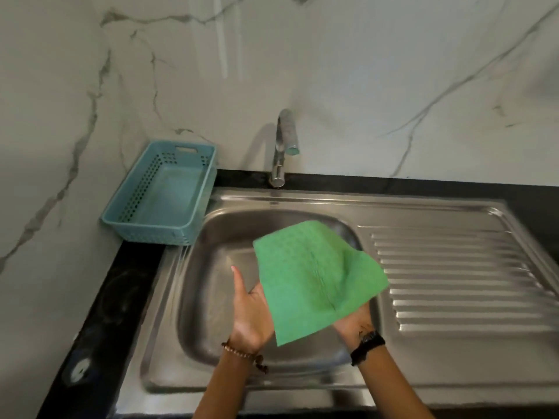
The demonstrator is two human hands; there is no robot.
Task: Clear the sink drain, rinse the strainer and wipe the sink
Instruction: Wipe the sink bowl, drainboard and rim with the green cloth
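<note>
Above the sink (193, 297), a green cloth (314, 276) drapes over the open left hand (251, 313); the right hand (354, 323) is mostly hidden, grip unclear. Wiping looks not yet started.

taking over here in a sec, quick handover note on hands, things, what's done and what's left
Left hand: at the left edge of the green square cloth, thumb straight, fingers hidden behind it; grip unclear.
Right hand: grips the cloth's lower right edge, where its creases meet.
Cloth hangs spread over the stainless steel sink basin; curved chrome tap behind shows no stream; light blue perforated plastic basket sits left of the sink.
Done: cannot tell; drain and strainer are not visible.
Left: wiping the sink, at least.
</note>
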